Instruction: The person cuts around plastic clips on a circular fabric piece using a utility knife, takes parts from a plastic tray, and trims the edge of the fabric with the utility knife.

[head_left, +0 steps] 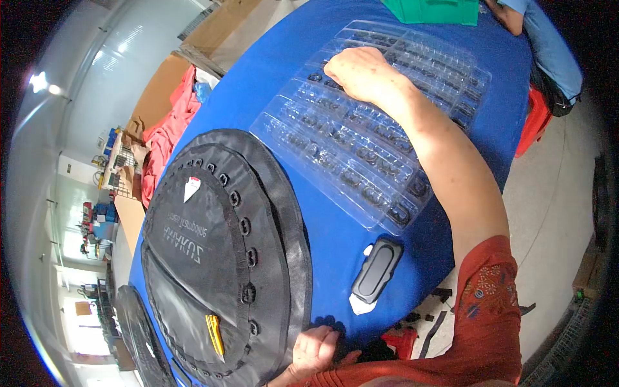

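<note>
My right hand (362, 72) reaches over the far part of the clear plastic trays (387, 132), which hold small black parts in rows of compartments. Its fingers are closed and point down into a tray; what they hold, if anything, is hidden. My left hand (314, 348) is low at the table's near edge, fingers curled, right beside some small dark pieces (329, 322). I cannot make out whether it grips one. To its left lies a round black fabric cover (193, 258) with black clips along its rim and a yellow utility knife (215, 335) on top.
On the blue table (335, 258) a black oblong device (378, 271) lies near the trays. A green bin (432, 11) stands at the far end, close to another person's arm (509, 18). A second black cover (138, 335) is at the lower left.
</note>
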